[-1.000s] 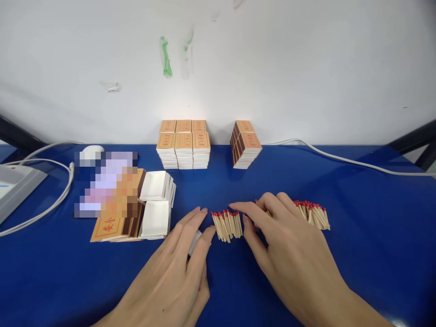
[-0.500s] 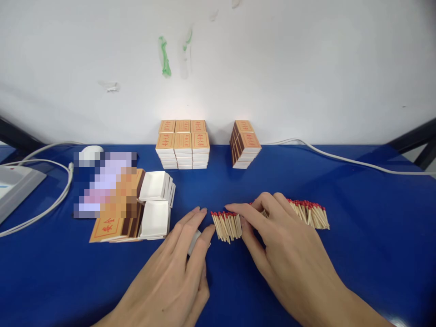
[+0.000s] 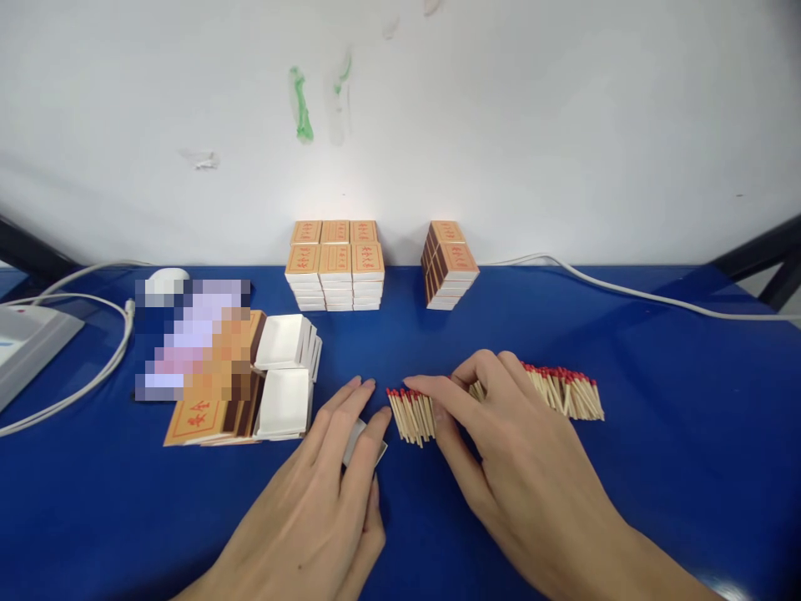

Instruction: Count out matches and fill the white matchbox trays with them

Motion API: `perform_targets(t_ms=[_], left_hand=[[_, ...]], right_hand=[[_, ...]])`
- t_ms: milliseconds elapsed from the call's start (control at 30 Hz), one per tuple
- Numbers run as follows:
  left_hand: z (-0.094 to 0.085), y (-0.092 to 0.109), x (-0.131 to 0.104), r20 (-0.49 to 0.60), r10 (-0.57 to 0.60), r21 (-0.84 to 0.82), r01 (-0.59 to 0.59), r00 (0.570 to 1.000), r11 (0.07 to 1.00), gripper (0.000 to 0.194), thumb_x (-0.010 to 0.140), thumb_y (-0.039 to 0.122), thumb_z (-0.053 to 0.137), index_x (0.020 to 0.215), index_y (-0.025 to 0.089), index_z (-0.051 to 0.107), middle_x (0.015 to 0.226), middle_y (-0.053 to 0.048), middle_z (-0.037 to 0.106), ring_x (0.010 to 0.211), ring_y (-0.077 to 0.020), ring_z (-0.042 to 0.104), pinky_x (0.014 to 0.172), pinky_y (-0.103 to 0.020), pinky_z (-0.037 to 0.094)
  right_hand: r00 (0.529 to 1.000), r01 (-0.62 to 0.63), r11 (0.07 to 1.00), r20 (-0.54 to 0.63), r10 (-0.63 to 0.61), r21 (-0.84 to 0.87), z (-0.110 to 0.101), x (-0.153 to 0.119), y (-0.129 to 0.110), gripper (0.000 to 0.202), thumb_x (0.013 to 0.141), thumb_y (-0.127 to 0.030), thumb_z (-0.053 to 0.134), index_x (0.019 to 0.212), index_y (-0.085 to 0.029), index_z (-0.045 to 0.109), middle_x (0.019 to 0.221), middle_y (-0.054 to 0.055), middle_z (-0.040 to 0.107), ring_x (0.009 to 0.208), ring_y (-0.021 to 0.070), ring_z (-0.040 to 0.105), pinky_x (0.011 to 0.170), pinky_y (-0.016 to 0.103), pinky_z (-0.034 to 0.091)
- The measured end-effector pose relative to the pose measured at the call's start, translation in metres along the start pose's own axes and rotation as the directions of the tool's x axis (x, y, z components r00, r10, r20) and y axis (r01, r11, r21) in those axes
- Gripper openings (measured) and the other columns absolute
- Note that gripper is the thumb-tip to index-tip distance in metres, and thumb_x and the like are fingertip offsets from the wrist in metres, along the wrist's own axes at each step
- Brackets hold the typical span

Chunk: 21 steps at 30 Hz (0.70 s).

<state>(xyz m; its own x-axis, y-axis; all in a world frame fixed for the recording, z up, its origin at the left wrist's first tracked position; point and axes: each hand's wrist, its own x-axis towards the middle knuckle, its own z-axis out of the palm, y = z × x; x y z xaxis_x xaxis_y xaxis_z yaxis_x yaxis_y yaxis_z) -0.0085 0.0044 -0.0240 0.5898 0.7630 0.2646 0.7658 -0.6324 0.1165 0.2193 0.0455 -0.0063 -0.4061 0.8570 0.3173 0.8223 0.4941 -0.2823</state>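
Right, two bare hands over a blue table (image 3: 688, 467), and the action sits just below the middle of the frame! Left of centre, the left hand (image 3: 313, 492) arches low, fingers a little apart, over a small white tray (image 3: 376, 453) that peeks out between finger and thumb; how firmly it has hold, you cannot tell, as the fingers cover most of it. Across at centre right, the right hand (image 3: 513, 442) curls over the matches, index finger and thumb parted around the right end of a near bunch (image 3: 411, 416), the index fingertip up by the red heads; whether any sticks are pinched is hidden. That bunch lies in the gap between the hands, heads toward the top of the frame, sticks leaning slightly. Beyond the right hand's knuckles, a looser match pile (image 3: 572, 392) spreads out at the right, more of it showing past the bent fingers.

Over to the left of the frame now: stacked white trays (image 3: 284, 405) in two groups, side by side with flat orange sleeves (image 3: 198, 420), partly lost behind a pixelated patch (image 3: 204, 321). Up at the back, by the white wall (image 3: 531, 108), a three-across block of matchboxes (image 3: 335, 265) stands upper centre, and a narrower stack (image 3: 451, 267) stands apart to its right, dark striking strips facing left.
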Motion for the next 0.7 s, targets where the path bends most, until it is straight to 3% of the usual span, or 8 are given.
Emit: perform_targets(t_ms=[167, 400, 700], left_hand=[[-0.0008, 0.0006, 0.0015, 0.002, 0.011, -0.006, -0.011, 1.000, 1.000, 0.063, 0.098, 0.008, 0.049, 0.161, 0.003, 0.042, 0.163, -0.028, 0.050, 0.162, -0.0427, 0.042, 0.118, -0.058, 0.059], [-0.0010, 0.0017, 0.0038, 0.005, 0.022, 0.021, -0.022, 1.000, 1.000, 0.062, 0.098, 0.008, 0.050, 0.160, 0.001, 0.044, 0.160, -0.029, 0.053, 0.158, -0.0447, 0.047, 0.114, -0.059, 0.062], [-0.0018, 0.0000, 0.0014, 0.006, 0.023, 0.010, -0.023, 1.000, 1.000, 0.062, 0.098, 0.008, 0.050, 0.159, 0.002, 0.045, 0.162, -0.030, 0.050, 0.158, -0.0442, 0.046, 0.115, -0.059, 0.061]], right_hand=[[0.997, 0.027, 0.999, 0.065, -0.030, 0.047, 0.0025, 0.0006, -0.0039, 0.039, 0.106, -0.013, 0.049, 0.139, -0.025, 0.066, 0.109, 0.010, 0.051, 0.093, 0.0246, 0.046, 0.077, 0.039, 0.047], [0.997, 0.037, 0.998, 0.063, -0.040, 0.044, 0.0055, -0.0004, -0.0076, 0.029, 0.100, -0.005, 0.050, 0.118, -0.022, 0.066, 0.109, 0.010, 0.047, 0.094, 0.0246, 0.044, 0.078, 0.040, 0.045], [0.996, 0.045, 0.998, 0.080, -0.049, 0.052, 0.0021, 0.0011, -0.0052, 0.037, 0.097, -0.001, 0.049, 0.123, -0.023, 0.064, 0.111, 0.010, 0.044, 0.094, 0.0242, 0.041, 0.080, 0.039, 0.045]])
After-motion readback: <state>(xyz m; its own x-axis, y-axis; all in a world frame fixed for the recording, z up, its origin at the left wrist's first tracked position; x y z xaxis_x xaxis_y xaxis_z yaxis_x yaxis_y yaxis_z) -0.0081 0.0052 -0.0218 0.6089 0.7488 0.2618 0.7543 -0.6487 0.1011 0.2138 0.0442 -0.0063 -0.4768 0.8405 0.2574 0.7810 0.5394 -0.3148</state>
